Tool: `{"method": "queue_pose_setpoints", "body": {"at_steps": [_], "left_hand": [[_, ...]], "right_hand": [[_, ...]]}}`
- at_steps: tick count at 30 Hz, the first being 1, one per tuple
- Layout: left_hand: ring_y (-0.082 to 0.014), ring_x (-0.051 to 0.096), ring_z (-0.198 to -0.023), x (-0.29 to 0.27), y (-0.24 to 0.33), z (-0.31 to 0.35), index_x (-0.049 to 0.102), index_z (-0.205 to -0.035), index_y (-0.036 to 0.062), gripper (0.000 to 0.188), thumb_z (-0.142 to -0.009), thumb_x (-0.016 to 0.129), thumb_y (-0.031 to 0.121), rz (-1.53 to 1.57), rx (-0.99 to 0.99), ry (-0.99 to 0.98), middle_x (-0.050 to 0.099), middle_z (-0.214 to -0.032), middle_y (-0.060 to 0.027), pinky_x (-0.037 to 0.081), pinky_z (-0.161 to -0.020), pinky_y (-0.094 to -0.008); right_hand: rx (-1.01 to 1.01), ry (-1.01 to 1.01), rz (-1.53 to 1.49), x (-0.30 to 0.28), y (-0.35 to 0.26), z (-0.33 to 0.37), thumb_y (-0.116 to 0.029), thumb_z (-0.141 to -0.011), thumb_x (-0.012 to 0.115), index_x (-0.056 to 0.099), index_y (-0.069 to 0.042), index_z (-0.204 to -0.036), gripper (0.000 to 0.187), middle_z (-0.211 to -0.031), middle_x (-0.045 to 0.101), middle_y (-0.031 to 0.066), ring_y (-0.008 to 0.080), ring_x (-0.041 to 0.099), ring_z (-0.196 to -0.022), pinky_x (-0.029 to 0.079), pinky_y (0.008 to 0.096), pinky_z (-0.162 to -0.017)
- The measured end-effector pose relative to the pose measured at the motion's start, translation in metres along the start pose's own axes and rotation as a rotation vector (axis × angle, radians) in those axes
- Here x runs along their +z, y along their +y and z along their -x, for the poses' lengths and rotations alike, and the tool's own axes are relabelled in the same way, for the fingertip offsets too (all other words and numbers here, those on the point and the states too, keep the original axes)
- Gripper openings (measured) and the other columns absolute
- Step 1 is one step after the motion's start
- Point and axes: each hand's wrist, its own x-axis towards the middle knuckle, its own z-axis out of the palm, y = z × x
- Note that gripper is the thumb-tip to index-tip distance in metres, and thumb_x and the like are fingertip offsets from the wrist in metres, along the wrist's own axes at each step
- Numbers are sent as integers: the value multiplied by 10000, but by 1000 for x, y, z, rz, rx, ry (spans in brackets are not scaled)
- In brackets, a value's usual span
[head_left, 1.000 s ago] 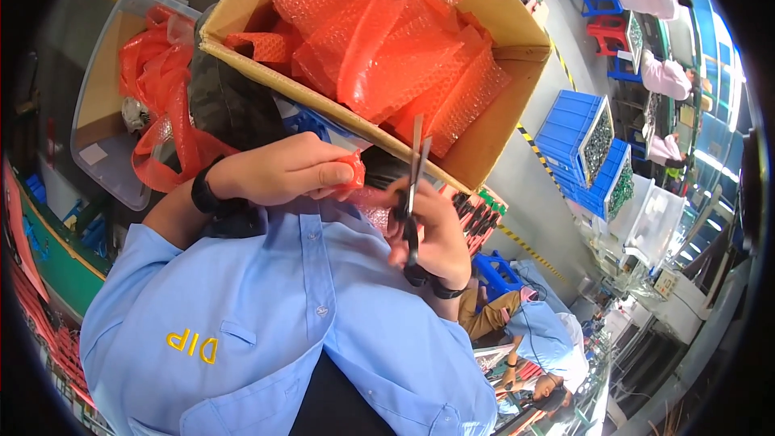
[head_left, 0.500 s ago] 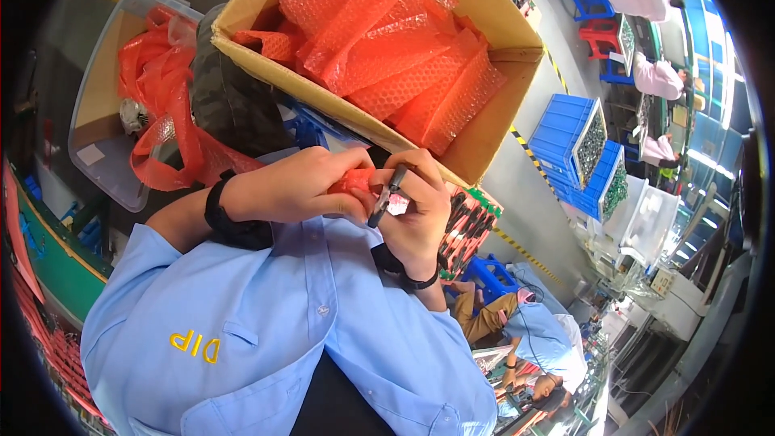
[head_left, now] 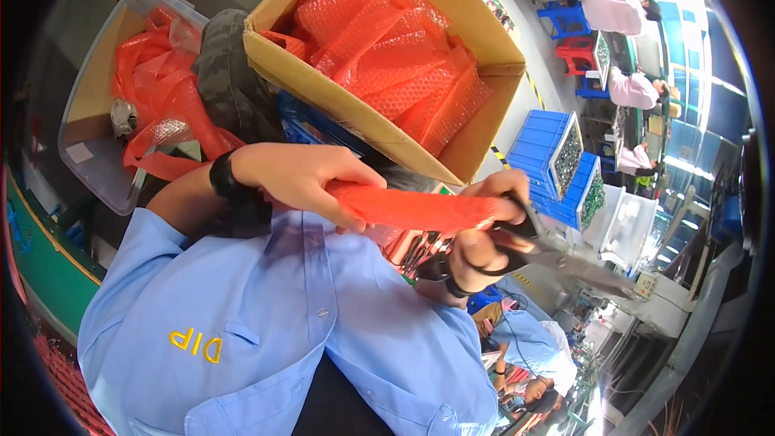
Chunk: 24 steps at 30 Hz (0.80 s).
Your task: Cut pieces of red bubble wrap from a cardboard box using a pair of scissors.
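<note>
Two containers sit beyond your hands: a cardboard box (head_left: 452, 97) of orange bubble-wrap bags and a clear plastic bin (head_left: 89, 145). Your left hand (head_left: 303, 182) clenches one end of an orange bubble-wrap strip (head_left: 412, 208); your right hand (head_left: 484, 234) pinches the other end while gripping scissors (head_left: 557, 254), their blades blurred. Blue crates (head_left: 553, 145) stand farther right.

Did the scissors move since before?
Yes. The scissors in the right hand swung from upright under the cardboard box to pointing out right, past its corner, towards the blue crates.
</note>
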Motion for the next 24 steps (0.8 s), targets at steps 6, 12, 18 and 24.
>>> {"method": "queue_pose_setpoints", "body": {"at_steps": [6, 12, 18, 24], "left_hand": [[-114, 565, -721, 7, -27, -3, 650, -1052, 1, 450, -946, 733, 430, 233, 84, -23, 600, -796, -9, 486, -727, -301], [-108, 525, -697, 10, -30, 5, 602, -1040, 12, 374, -1044, 611, 386, 447, 8, 106, 525, -751, 0, 470, -694, -284], [-98, 473, -635, 19, -30, 2, 601, -1013, 5, 366, -1048, 596, 369, 496, -63, 92, 534, -752, 8, 422, -638, -280], [-63, 422, -609, -5, -27, -7, 607, -1010, 5, 321, -1066, 551, 316, 531, -285, 151, 510, -736, 23, 331, -560, -236]], "right_hand": [[-345, 163, -46, -11, 8, -20, -43, -783, 718, 646, -17, -822, 85, -965, 614, 69, 160, 547, -762, 464, 254, -659], [-133, 217, -330, -29, 28, -36, -30, -843, 731, 684, 24, -955, 133, -1074, 620, 120, 153, 600, -776, 488, 241, -656], [-43, 245, -362, -40, 54, -36, 3, -842, 739, 694, 53, -999, 170, -1134, 627, 148, 184, 665, -818, 539, 252, -663], [28, 316, -391, -56, 81, -51, 2, -840, 753, 695, 56, -987, 167, -1086, 649, 133, 172, 673, -773, 567, 259, -684]]}}
